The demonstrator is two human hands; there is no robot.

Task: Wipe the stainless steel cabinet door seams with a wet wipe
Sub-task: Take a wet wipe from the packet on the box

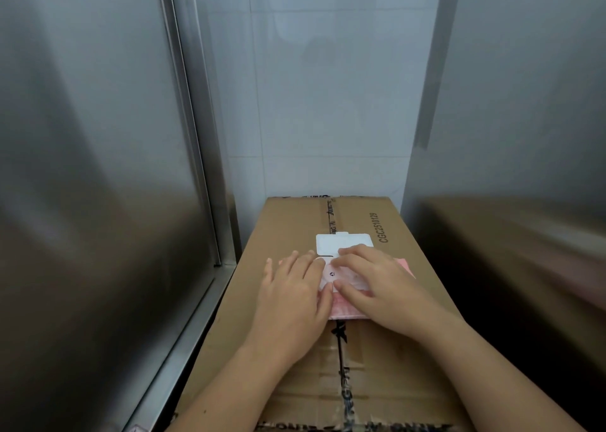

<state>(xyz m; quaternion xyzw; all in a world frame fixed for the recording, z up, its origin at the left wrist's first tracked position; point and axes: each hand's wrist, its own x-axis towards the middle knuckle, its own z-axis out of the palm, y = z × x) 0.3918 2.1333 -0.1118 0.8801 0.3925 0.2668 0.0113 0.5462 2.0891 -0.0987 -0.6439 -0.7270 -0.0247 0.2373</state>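
**A:** Nearest us, a cardboard box (387,376) is stretching away toward the tiled wall (328,103), and both arms are reaching out over it.

**B:** Where is the pack of wipes (347,312) sitting?

**A:** It is lying flat on the box top, mostly hidden under the hands. Its white flap (337,243) is lying folded open on the far side, away from the person.

**B:** What are the hands doing?

**A:** The left hand (295,287) is pressing down on the pack's left part with straight fingers, gripping nothing. The right hand (377,284) is lying across it from the right, fingers relaxed and reaching toward the opening beneath the flap. I am not seeing a wipe drawn out yet.

**B:** So pulling one out is the step in hand?

**A:** I am judging so. The right hand's fingertips are sitting closest to the opening, so it is looking better placed to pinch a sheet while the left is steadying the pack.

**B:** And the seam?

**A:** The cabinet door (98,169) is standing to the left, its seam (188,136) running upright beside the box, nearer the left hand.
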